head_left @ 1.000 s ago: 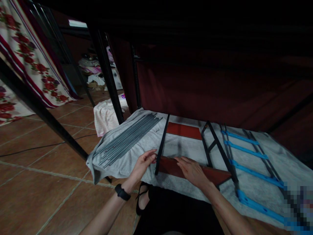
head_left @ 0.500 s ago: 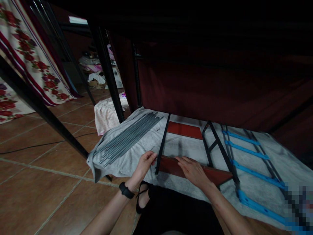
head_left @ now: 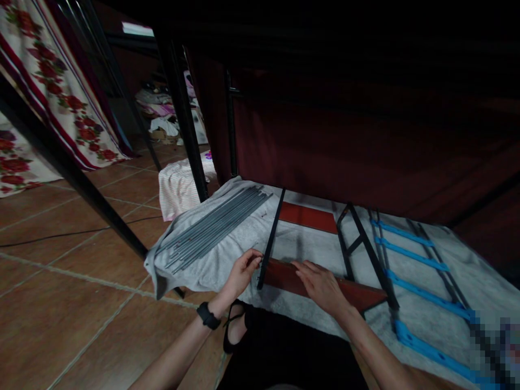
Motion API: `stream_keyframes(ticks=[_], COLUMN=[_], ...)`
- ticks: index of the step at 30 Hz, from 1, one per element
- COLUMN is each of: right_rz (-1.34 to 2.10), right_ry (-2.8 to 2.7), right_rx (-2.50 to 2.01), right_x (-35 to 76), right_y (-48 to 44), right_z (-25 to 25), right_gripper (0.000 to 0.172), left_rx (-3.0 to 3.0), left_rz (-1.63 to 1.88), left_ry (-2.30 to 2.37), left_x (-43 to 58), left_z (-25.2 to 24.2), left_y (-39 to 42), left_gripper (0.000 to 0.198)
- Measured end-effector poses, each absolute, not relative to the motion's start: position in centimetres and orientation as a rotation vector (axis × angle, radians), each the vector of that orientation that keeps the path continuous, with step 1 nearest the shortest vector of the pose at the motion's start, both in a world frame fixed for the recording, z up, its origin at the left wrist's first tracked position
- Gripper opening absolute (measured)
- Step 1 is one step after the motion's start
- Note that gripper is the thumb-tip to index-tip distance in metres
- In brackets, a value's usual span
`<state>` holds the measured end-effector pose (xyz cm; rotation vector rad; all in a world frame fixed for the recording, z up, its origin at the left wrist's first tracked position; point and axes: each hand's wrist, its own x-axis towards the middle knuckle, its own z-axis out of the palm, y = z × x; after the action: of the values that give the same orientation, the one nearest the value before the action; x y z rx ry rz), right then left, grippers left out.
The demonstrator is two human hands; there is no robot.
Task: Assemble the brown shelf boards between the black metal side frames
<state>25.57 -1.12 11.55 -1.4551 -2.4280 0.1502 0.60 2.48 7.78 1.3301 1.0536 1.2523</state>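
My left hand is closed in a pinch beside a slim black metal bar; whatever lies between its fingertips is too small to make out. That bar crosses the left ends of two reddish-brown boards. On the nearer board rests my right hand, its fingers stretched out along the upper edge. The farther board lies flat between the bar and a black metal frame with a short cross-piece. A tiny metal screw-like piece lies on the grey cloth left of the bar.
Grey metal rods lie bundled on the grey cloth at left. Blue slats joined to dark bars lie at right. Black posts and a dark overhead structure frame the space. A floral curtain hangs at far left.
The view has shifted slightly. My left hand has edged a little closer to the black bar, still pinched. My right hand stays on the nearer board.
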Motion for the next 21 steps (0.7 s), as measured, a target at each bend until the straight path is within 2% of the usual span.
stream_keyframes(ticks=[7,13,18,21], right_rz=[0.166,0.137,0.129,0.142], right_ry=[-2.415,-2.417,-2.426,-2.428], right_rx=[-1.421,-1.384,-1.368,-1.379], right_x=[25.7,25.8,25.9,26.0], right_y=[-1.0,-0.9,-0.7,-0.7], right_z=[11.3,11.1,10.9,10.9], right_gripper=[0.038,0.037,0.037,0.037], left_rx=[1.247,1.466,1.352,1.437], left_rz=[1.252,1.222,1.164,1.196], left_ry=[1.103,1.054,1.123,1.098], left_x=[0.9,0.4,1.0,1.2], left_z=[8.1,7.8,7.2,6.9], left_y=[2.4,3.0,3.0,3.1], left_gripper=[0.035,0.026,0.037,0.037])
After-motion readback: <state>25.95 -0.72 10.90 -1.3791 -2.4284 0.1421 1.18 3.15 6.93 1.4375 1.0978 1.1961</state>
